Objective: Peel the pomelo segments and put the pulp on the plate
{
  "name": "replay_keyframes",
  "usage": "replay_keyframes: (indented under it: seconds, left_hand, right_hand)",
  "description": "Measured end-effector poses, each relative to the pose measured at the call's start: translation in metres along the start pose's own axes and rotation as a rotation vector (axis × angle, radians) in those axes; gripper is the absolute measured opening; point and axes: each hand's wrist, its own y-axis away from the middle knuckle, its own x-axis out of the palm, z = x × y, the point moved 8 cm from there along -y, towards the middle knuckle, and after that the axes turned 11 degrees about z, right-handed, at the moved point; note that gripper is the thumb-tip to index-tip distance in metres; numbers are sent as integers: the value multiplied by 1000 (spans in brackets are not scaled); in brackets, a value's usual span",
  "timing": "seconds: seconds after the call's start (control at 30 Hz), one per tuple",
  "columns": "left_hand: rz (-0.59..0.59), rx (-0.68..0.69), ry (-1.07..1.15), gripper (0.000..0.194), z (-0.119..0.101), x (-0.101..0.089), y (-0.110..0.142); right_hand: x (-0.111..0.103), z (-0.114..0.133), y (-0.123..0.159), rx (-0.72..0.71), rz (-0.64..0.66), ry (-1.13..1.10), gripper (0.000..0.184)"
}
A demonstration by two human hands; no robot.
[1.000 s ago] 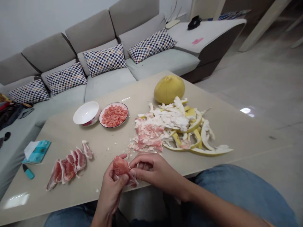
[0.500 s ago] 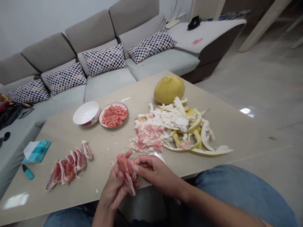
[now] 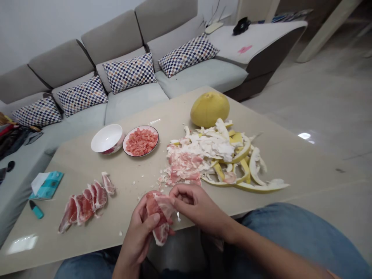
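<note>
A red pomelo segment (image 3: 154, 207) rests in my left hand (image 3: 138, 232), whose thumb presses on its face. My right hand (image 3: 199, 205) pinches the pale membrane at the segment's upper right side, holding it stretched away from the red flesh. Both hands are above the table's near edge. Just beyond them lies a heap of pink membrane scraps (image 3: 183, 164). To the left, several unpeeled pomelo segments (image 3: 84, 203) lie in a row. Farther back, red pulp pieces (image 3: 142, 141) fill a dark-rimmed plate (image 3: 157, 143).
Beside the plate stands a white bowl (image 3: 106, 137). Yellow peel strips (image 3: 242, 157) and white pith cover the table's right middle, with a whole pomelo (image 3: 209, 109) behind. A tissue pack (image 3: 54, 186) and small teal tool (image 3: 37, 211) lie left. A sofa (image 3: 130, 99) runs behind the table (image 3: 139, 112).
The segment has been turned so its broad face shows more. My right hand has drawn the membrane out to the right and slightly up. The view has shifted a little.
</note>
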Motion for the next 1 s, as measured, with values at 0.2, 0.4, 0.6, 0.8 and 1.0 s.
replay_keyframes:
  seconds: [0.2,0.4,0.6,0.8,1.0]
  left_hand:
    - [13,-16,-3,47,-4,1,5]
    - [12,-4,-38,57,0,5,2]
    - [-13,15,-106,58,1,4,-1]
    - [-130,83,-94,40,-3,-2,-1]
    - [-110,83,-49,44,-4,-1,1]
  right_hand:
    - [-10,9,1,-50,11,109,14]
    - [-2,8,1,-98,2,153,50]
    - [1,11,1,-209,-78,251,10]
    - [-5,24,7,-295,-145,315,8]
    - [-16,33,12,-286,-176,302,9]
